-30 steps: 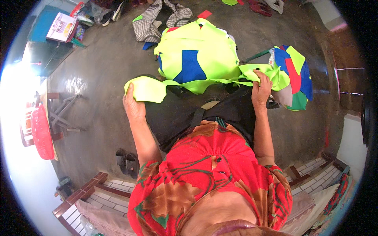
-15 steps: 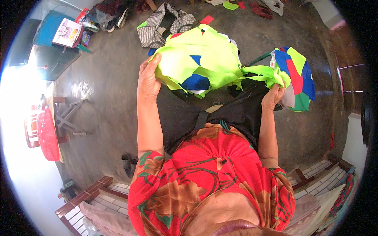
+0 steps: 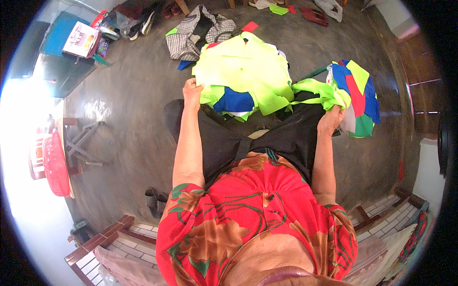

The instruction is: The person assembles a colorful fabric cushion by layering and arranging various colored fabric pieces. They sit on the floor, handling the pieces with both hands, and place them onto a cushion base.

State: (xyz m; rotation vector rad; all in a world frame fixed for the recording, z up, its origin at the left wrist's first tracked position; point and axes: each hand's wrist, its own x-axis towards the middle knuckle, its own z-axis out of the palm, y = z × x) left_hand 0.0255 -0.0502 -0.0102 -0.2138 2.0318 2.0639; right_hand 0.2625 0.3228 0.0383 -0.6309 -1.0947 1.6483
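Observation:
A heap of neon yellow-green cloth scraps (image 3: pixel 238 66) lies in front of my knees, with a blue scrap (image 3: pixel 234 101) showing at its near side. My left hand (image 3: pixel 192 93) is closed at the heap's left edge, pinching a neon scrap there. On the right, my right hand (image 3: pixel 331 120) is closed around a bunch of neon cloth strips (image 3: pixel 324 93) above my right knee. Beyond that hand stands a second heap of scraps (image 3: pixel 357 93) in blue, red, green, grey and neon; what holds it up is mostly hidden.
A checked cloth (image 3: pixel 183 38) lies on the floor behind the heap, near a small red scrap (image 3: pixel 249 25). Shoes (image 3: pixel 149 23) and bags are at the far left. A red plastic basket (image 3: pixel 56 164) stands at the left. The wooden bench (image 3: pixel 102 238) is beside me.
My left hand has come down and slightly right, and the neon cloth it was raising now lies flatter on the heap. My right hand has lowered slightly, still gripping the strips.

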